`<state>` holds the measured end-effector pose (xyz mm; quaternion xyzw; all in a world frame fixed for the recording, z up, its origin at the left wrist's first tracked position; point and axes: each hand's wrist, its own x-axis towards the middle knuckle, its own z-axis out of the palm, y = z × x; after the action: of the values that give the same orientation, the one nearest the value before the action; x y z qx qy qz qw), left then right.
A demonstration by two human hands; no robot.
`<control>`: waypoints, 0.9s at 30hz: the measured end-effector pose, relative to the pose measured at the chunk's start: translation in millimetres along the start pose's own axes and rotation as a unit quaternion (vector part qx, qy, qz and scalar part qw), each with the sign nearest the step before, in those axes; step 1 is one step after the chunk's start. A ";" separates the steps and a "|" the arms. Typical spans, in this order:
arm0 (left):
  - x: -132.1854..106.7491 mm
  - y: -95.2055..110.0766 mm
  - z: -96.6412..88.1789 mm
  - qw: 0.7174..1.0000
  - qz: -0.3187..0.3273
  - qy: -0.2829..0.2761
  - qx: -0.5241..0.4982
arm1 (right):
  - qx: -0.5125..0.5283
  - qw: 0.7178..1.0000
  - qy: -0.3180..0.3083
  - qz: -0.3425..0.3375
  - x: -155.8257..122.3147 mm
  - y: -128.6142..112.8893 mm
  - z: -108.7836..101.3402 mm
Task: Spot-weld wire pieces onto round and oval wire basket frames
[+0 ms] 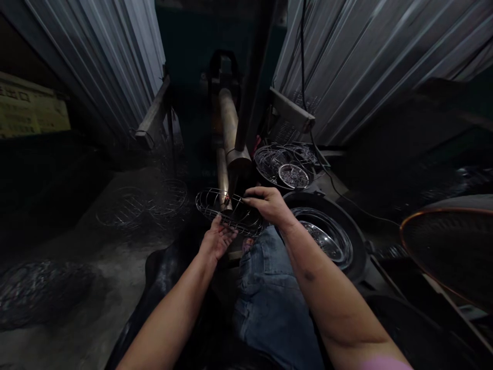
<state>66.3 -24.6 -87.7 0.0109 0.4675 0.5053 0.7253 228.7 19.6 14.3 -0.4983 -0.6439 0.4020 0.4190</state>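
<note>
We record: rounded silver wire basket [239,224], left hand [217,240] pinching its rim, right hand [268,204] grip unclear; slackening could tilt it.

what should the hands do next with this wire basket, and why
Probably steady the wire basket before shifting it: a red glow shows near the end of the lower metal bar, so that spot may be hot. The left hand is at the near rim, the right hand by the right side.

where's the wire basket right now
In the head view, the wire basket is just below and slightly left of centre, between both hands, at the end of the lower metal rod.
</note>
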 end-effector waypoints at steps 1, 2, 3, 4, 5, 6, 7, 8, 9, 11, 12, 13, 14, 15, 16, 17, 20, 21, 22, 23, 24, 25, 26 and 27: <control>-1.5 -1.0 -6.4 0.998 0.041 0.016 0.052 | 0.012 1.000 0.004 0.005 -4.5 7.3 -6.9; -3.5 -2.1 -13.7 0.987 0.110 0.034 0.108 | 0.029 0.999 0.004 0.016 -9.9 16.6 -14.5; -5.6 -3.0 -21.1 0.965 0.200 0.050 0.162 | 0.052 0.998 -0.002 0.034 -15.9 27.2 -22.1; -7.5 -4.0 -27.9 0.929 0.299 0.058 0.210 | 0.079 0.995 -0.012 0.057 -22.1 38.5 -28.8; -8.8 -5.0 -33.1 0.885 0.391 0.055 0.247 | 0.105 0.991 -0.021 0.081 -28.1 49.7 -34.1; -9.3 -6.2 -36.1 0.843 0.460 0.040 0.275 | 0.128 0.986 -0.026 0.101 -33.7 59.9 -37.5; -8.9 -7.7 -36.6 0.812 0.503 0.019 0.295 | 0.147 0.982 -0.026 0.115 -38.5 68.2 -39.1; -7.6 -9.4 -34.6 0.794 0.524 -0.003 0.309 | 0.159 0.980 -0.019 0.122 -42.4 74.2 -38.9; -5.7 -11.2 -30.6 0.787 0.529 -0.024 0.317 | 0.168 0.978 -0.008 0.122 -45.6 77.5 -37.5; -1.8 -15.0 -19.6 0.794 0.518 -0.048 0.316 | 0.173 0.978 0.017 0.113 -50.3 76.4 -32.6; -0.5 -16.6 -14.2 0.799 0.511 -0.052 0.313 | 0.170 0.979 0.031 0.106 -52.4 72.6 -30.0; 0.1 -17.9 -9.8 0.803 0.505 -0.053 0.311 | 0.163 0.981 0.041 0.097 -54.4 67.3 -27.4; 0.0 -19.0 -6.8 0.807 0.501 -0.054 0.310 | 0.153 0.983 0.048 0.087 -56.4 61.1 -25.0; -0.6 -19.9 -5.5 0.810 0.498 -0.053 0.305 | 0.140 0.986 0.049 0.075 -58.0 54.5 -22.6; -1.3 -20.7 -5.7 0.812 0.499 -0.053 0.299 | 0.126 0.989 0.049 0.064 -59.0 47.9 -20.2; -1.8 -21.5 -7.1 0.812 0.504 -0.051 0.290 | 0.111 0.991 0.048 0.054 -59.1 41.7 -17.7; 1.6 -23.4 -14.9 0.784 0.549 -0.023 0.290 | 0.073 0.996 0.050 0.032 -52.5 28.7 -8.5; 4.7 -23.5 -17.6 0.758 0.572 -0.009 0.312 | 0.067 0.996 0.052 0.028 -48.3 26.4 -5.2; 8.6 -23.3 -19.8 0.724 0.598 0.007 0.344 | 0.063 0.996 0.053 0.023 -43.7 25.0 -2.1; 12.7 -22.7 -21.6 0.681 0.626 0.021 0.379 | 0.060 0.997 0.053 0.017 -39.0 24.4 0.8; 16.8 -21.9 -22.8 0.634 0.654 0.032 0.412 | 0.056 0.997 0.055 0.011 -34.6 24.3 3.2; 20.4 -20.8 -23.5 0.585 0.680 0.041 0.439 | 0.052 0.997 0.059 0.004 -30.9 24.7 5.2; 23.2 -19.6 -23.8 0.543 0.701 0.046 0.459 | 0.048 0.997 0.064 -0.002 -28.0 25.2 6.7; 25.2 -18.5 -23.9 0.512 0.717 0.051 0.470 | 0.046 0.996 0.070 -0.005 -25.9 25.7 7.7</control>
<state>64.5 -25.8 -127.0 0.6560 0.5063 0.5593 -0.0204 233.2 -1.9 -15.9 -0.5022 -0.5965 0.3929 0.4875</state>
